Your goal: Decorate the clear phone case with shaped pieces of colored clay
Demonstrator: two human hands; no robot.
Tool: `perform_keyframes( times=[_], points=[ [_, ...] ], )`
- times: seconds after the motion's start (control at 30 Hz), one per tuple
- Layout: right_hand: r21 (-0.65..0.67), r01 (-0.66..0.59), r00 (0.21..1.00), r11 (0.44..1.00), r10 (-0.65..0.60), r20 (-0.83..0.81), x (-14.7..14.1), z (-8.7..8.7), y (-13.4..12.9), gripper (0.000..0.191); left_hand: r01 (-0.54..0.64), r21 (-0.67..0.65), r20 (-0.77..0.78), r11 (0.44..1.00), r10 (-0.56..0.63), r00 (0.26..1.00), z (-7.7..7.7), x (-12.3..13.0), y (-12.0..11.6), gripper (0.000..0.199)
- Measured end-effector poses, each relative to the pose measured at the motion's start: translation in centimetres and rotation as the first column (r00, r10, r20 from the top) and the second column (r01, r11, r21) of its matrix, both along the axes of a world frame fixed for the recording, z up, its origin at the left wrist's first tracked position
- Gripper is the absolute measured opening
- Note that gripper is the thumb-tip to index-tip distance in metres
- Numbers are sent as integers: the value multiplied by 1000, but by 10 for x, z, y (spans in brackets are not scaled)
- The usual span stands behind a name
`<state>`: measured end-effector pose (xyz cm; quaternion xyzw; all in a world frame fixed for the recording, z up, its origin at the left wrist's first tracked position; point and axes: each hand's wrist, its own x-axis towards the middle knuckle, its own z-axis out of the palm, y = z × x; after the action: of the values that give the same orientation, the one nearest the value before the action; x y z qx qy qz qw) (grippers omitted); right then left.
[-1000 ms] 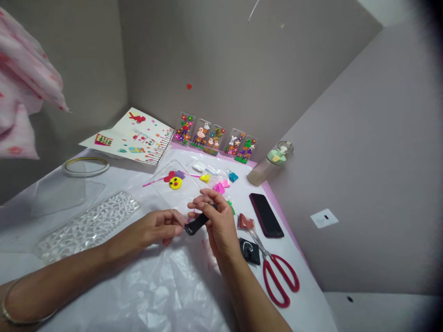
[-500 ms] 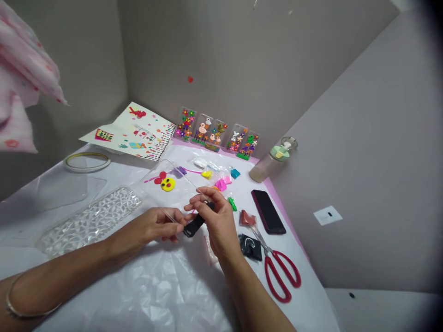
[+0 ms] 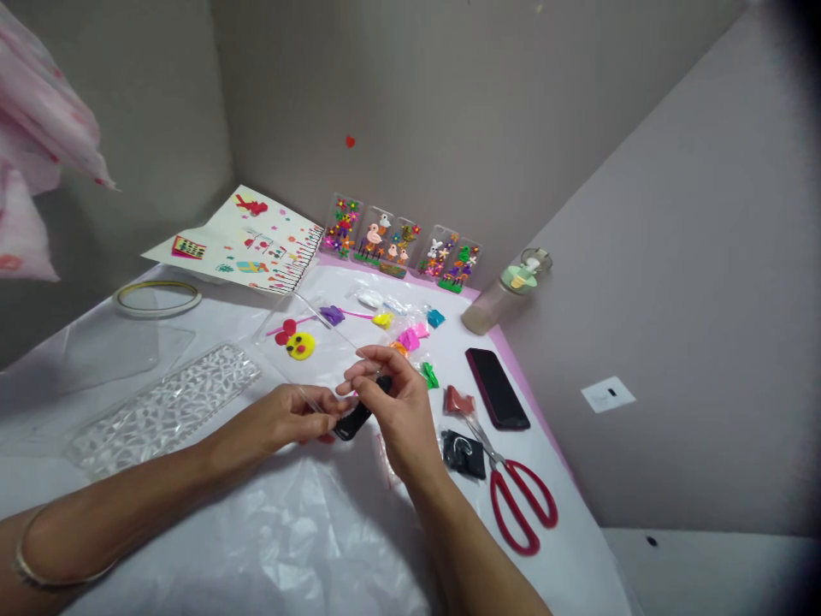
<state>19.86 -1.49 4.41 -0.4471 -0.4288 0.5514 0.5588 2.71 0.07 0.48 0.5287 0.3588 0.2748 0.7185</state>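
Note:
Between my two hands is a clear phone case [image 3: 330, 342], tilted above the table. On it is a round yellow clay face [image 3: 301, 346] with dark eyes, a red mouth and a red bow [image 3: 285, 332]. A flat black clay piece [image 3: 359, 417] covers the near end of the case. My left hand [image 3: 306, 412] pinches the case's left edge, its thumb beside the black piece. Along the opposite edge, the curled fingers of my right hand [image 3: 398, 402] grip the case, with the thumb at the black clay. My fingers hide part of that piece.
Red-handled scissors [image 3: 522, 505], a dark phone [image 3: 497, 389] and a black packet [image 3: 463, 455] lie on the right. Behind are bagged clay lumps [image 3: 410, 338], decorated cases [image 3: 385, 238] and a bottle [image 3: 497, 304]. A textured clear case [image 3: 173, 406] and tape roll [image 3: 157, 297] lie left.
The case has tipped slightly, so the yellow face sits a little further left. The black clay looks smoother and flatter. Both hands keep their grip with small finger shifts.

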Motion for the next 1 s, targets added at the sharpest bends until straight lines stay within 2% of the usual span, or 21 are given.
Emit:
perform_keyframes(
  times=[0.17,0.3,0.43,0.73,1.0],
  points=[
    [2,11,1000,1000,-11,0,1,-1,2,27,3,-11,-1,1000,-3,1000,1,-1,-1,32],
    [-15,10,998,1000,-10,-58,3,-4,4,29,-7,-16,-26,1000,7,1000,6,-4,-2,32],
    [-33,27,994,999,-31,-104,3,-5,5,28,4,-33,16,999,-4,1000,11,-7,-3,28],
    [-29,22,996,999,-24,-81,4,-6,4,29,59,36,-46,998,-57,997,2,-7,0,37],
    [-20,21,999,1000,-21,-34,1,-2,3,28,48,105,-98,993,-38,994,3,-5,1,24]
  ],
)
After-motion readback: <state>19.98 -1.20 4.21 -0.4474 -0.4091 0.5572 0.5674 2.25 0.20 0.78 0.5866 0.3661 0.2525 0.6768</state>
